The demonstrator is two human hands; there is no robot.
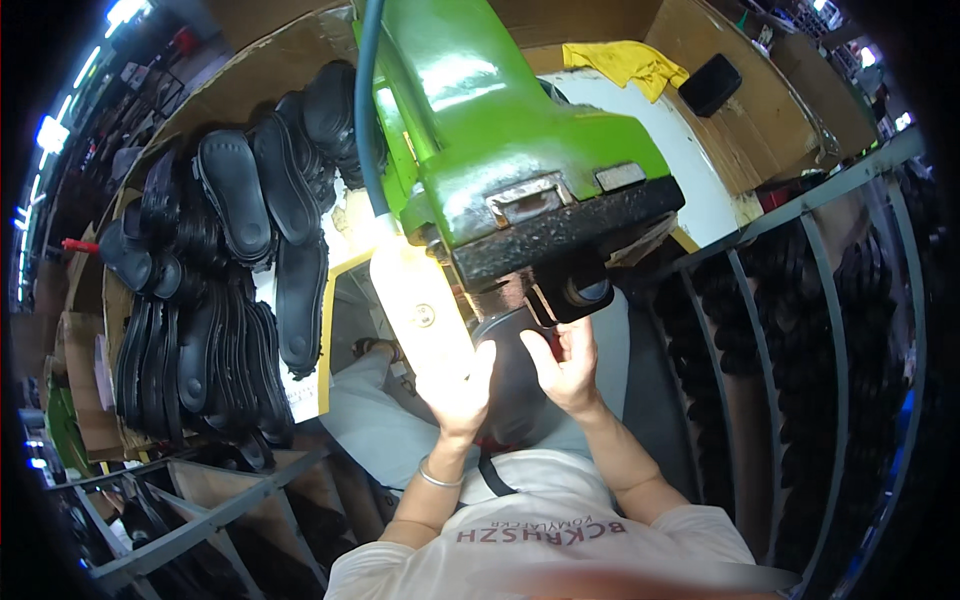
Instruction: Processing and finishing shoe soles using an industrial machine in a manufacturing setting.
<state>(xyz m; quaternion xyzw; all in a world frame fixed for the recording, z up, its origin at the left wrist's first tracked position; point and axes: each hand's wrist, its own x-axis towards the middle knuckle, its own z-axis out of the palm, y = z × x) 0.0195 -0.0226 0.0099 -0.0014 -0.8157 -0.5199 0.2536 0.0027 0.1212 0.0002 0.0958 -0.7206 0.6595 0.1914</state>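
Leftmost, black soles (230,195) lie in overlapping stacks. At centre, my left hand (460,398), its fingers washed out by glare, grasps the near left edge of a dark, rounded piece (513,365); this piece sits just below the head of a green machine (540,150). My right hand (570,372) grasps its opposite edge, thumb toward me. Farther right, a grey metal rack (822,275) stands before dark stacked items.

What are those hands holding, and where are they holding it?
A dark sole, it seems: the left hand has one side edge, the right hand the other. Most fingertips are hidden.
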